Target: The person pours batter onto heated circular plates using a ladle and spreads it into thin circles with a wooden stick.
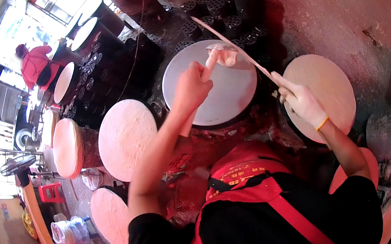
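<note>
Pale scrap (227, 57) is clutched in left hand (193, 86) over round griddle (221, 105), stick (246, 57) gripped in right hand (303, 104); apron (246, 161)'s yellow-lettered.

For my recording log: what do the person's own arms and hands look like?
The right hand wears a white glove with a yellow cuff edge. The left hand looks gloveless. Both forearms are bare below short black sleeves.

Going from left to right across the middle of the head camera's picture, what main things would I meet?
A fan, a smaller pale disc, a larger pale disc, the bare left hand, a crumpled white thing, the gloved right hand.
</note>
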`<state>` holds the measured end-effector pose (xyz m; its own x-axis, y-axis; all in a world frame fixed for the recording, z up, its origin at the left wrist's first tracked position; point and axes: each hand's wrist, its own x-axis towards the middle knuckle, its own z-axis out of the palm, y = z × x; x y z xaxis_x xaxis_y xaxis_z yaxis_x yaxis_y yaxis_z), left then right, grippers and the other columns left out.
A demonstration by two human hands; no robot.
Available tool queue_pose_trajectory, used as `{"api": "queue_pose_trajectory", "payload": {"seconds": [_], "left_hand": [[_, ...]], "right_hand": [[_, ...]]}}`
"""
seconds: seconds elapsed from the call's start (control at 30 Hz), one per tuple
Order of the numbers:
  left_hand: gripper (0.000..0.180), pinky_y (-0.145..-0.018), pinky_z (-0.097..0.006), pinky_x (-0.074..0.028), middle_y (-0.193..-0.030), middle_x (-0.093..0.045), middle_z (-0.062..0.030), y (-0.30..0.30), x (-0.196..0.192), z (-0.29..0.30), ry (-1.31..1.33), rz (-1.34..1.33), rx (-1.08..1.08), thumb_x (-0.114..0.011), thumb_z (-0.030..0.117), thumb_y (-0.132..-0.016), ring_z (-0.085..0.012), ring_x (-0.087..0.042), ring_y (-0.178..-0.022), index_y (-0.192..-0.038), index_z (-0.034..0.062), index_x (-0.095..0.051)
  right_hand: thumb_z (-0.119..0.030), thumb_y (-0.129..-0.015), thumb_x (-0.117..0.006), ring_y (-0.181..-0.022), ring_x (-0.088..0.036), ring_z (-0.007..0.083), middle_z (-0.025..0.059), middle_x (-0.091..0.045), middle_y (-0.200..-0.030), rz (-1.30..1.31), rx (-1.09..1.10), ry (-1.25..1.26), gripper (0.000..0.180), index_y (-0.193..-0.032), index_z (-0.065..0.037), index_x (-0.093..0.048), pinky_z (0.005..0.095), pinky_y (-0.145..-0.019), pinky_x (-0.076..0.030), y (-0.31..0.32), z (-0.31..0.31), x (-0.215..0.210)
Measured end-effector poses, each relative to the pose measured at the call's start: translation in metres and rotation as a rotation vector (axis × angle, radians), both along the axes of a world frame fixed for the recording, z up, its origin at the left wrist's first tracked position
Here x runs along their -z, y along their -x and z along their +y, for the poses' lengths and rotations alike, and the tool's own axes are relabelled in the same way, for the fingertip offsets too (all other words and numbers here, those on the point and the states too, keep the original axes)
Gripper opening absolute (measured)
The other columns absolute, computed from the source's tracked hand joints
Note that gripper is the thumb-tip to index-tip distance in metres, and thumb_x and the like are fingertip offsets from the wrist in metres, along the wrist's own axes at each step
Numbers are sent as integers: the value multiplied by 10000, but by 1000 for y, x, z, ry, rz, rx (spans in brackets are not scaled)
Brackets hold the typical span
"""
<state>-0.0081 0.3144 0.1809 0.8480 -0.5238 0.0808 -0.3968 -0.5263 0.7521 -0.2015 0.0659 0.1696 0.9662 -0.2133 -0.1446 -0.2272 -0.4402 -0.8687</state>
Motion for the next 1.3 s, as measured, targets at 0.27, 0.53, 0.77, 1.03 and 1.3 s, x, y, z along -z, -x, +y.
{"api": "queue_pose_trajectory", "payload": {"seconds": [0.27, 0.53, 0.77, 1.03, 1.3], "left_hand": [[244, -379, -328, -424, -594, -546, -110, 2, 112, -72, 322, 353, -293, -622, 74, -747, -179, -542, -427, -882, -10, -436], [211, -487, -290, -450, -746, -609, -166, -33, 67, -78, 888, 444, -240, -448, 197, -969, -175, -565, -545, -974, -9, -400], [217, -415, -211, -324, -614, -419, 31, 3, 18, 39, 695, 795, -333, -500, 264, -946, -59, -402, -476, -817, 92, -470], [263, -352, -218, -247, -516, -332, 57, 150, 50, 153, 748, 1087, -655, -588, 240, -903, -48, -312, -389, -733, 127, -423], [121, -487, -203, -334, -649, -523, 24, 180, 82, 215, 638, 833, -720, -624, 174, -876, -51, -440, -543, -842, 70, -571]], "right_hand": [[-93, -929, -455, -746, -585, 111, 55, -613, -979, -88, 252, -389, 438, -1366, -110, -457, 222, -623, -464, 56, 15, 157], [-297, -942, -506, -752, -435, 173, 32, -456, -941, -79, 415, -399, 426, -1360, -234, -455, 271, -642, -329, -67, 60, 151], [-232, -974, -453, -308, -343, 85, -19, -399, -543, -80, 454, -1158, 415, -1386, -276, -427, 239, -267, -278, -40, 62, 151], [-248, -967, -497, -331, -337, 85, -42, -357, -547, -108, 646, -1059, 408, -1362, -325, -427, 251, -293, -278, -100, 147, 143], [-215, -960, -486, -329, -314, 78, -36, -382, -546, 120, 354, -1001, 401, -1348, -309, -456, 244, -307, -241, -145, 131, 124]]}}
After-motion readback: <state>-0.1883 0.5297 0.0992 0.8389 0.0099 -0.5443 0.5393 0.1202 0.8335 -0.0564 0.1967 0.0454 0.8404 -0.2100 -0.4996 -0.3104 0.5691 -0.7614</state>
